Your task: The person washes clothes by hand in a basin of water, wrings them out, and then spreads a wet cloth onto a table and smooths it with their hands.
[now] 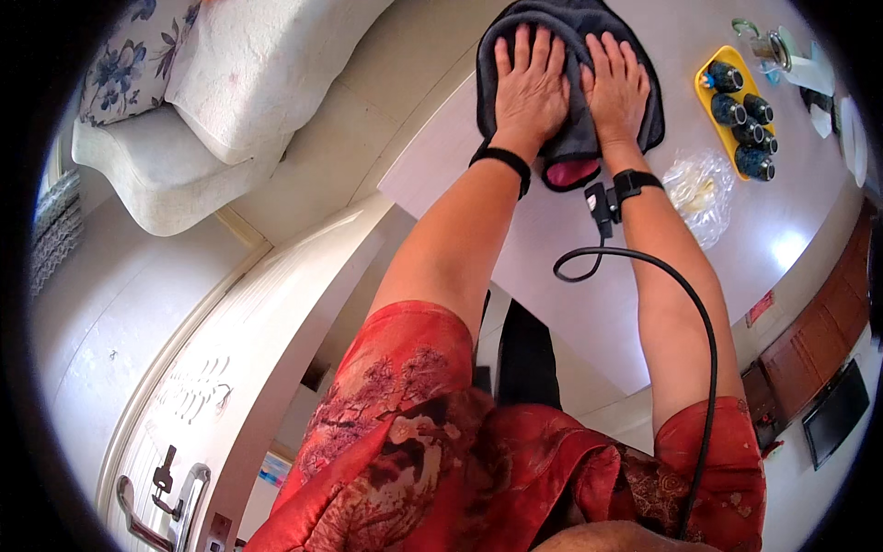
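A dark grey cloth (579, 31) with black edging lies bunched on the pale tabletop (572, 310), and a pink patch shows at its near end. My left hand (531, 100) rests flat on the cloth's left half, palm down, fingers spread and pointing away from me. Beside it, my right hand (616, 93) lies palm down on the right half, its thumb close to a raised fold between the hands. Neither hand's fingers close around the fabric. The palms and the cloth under them are hidden.
Right of the cloth sit a clear plastic bag (700, 196) and a yellow tray (723, 58) of several dark cups. Glassware (772, 52) stands beyond. A black cable (690, 297) runs from my right wrist. At left are a white door (207, 386) and a covered sofa (262, 83).
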